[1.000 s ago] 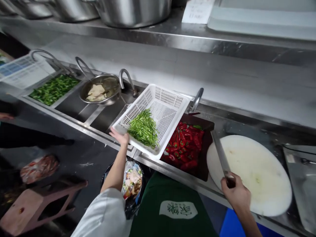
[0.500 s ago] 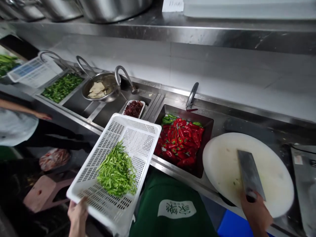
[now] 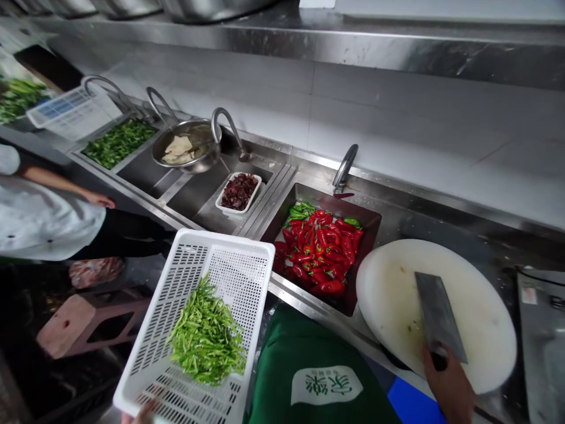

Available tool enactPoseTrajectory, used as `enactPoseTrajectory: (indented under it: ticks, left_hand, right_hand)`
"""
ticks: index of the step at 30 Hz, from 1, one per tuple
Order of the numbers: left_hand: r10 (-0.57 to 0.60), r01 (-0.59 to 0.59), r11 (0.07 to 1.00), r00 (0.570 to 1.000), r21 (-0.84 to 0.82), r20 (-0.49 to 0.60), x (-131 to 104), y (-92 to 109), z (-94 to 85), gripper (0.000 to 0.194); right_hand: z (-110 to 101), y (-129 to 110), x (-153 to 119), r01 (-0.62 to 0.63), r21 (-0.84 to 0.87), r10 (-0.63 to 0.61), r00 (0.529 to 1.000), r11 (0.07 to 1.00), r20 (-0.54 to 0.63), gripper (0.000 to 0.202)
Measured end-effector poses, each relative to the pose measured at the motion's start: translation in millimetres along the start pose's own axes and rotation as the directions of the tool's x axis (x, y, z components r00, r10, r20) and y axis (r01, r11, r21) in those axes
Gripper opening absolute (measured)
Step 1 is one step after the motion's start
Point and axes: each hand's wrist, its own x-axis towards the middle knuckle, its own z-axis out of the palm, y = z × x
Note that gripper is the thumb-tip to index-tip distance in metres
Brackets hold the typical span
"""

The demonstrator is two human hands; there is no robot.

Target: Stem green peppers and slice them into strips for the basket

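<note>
Near the lower left, my left hand [image 3: 143, 412] grips the near rim of a white perforated basket [image 3: 241, 265], tilted beside the counter. Chopped green vegetable [image 3: 207, 335] lies heaped inside it. My right hand [image 3: 448, 377] is closed at the near end of a cleaver [image 3: 439, 312], whose wide blade lies flat on the round white cutting board [image 3: 379, 294]. Red peppers [image 3: 322, 247] and a few green ones fill the sink between basket and board.
Dark red pieces sit in a white tray [image 3: 238, 193]. Behind are a steel bowl [image 3: 188, 147], taps and a sink of greens [image 3: 119, 141]. A person [image 3: 48, 212] stands at the left near a pink stool [image 3: 88, 324]. A steel shelf [image 3: 353, 47] overhangs the counter.
The basket and my left hand have moved down and slightly left, uncovering more of the white tray. The person at the left has come further into view. My right hand stays on the cleaver.
</note>
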Motion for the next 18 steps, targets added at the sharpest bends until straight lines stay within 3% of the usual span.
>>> enactPoseTrajectory:
  ticks: [6,13,18]
  left_hand:
    - [-0.005,0.004,1.0,0.995,0.007,0.099,8.8,0.5,15.1,0.04]
    - [0.037,-0.037,0.999,0.99,-0.002,0.134,13.0,4.5,27.5,0.036]
    - [0.032,-0.034,0.999,0.987,0.009,0.156,12.8,2.4,28.8,0.039]
  right_hand:
    - [4.1,-2.3,-3.1,-0.024,0.028,0.025,0.999,0.999,-0.025,0.071]
    - [3.4,0.3,-1.5,0.02,0.065,-0.019,1.0,0.998,-0.009,0.069]
    - [0.7,-4.0,-3.5,-0.029,0.038,0.029,0.999,0.999,0.019,0.07]
